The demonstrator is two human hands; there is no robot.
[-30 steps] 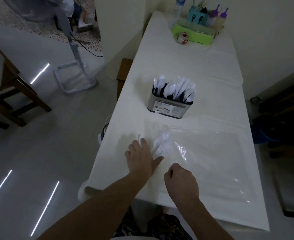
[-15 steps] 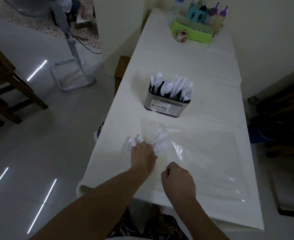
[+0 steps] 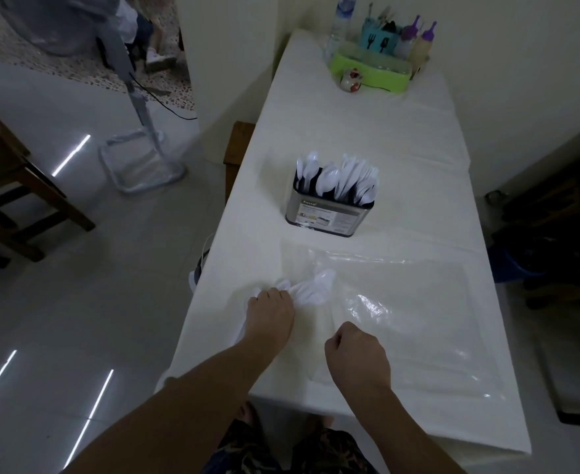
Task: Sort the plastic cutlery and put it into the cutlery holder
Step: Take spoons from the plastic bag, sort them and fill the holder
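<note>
- Most of the work looks done: the holder (image 3: pixel 329 213), further up the table (image 3: pixel 367 138), is already packed with white cutlery.
- Your left hand (image 3: pixel 270 316) grasps what looks like the last spoons (image 3: pixel 310 291) near the table's edge, beside the clear bag (image 3: pixel 418 323).
- Your right hand (image 3: pixel 355 354) is clenched; whether it holds anything, you cannot tell.
- Left: carry that bunch to the holder.

The metal cutlery holder (image 3: pixel 329 213) bears a label on its near face with a brand word at the upper left that looks like "Kassa"; the last letter is uncertain, and the smaller print beneath is too blurred to read.
</note>
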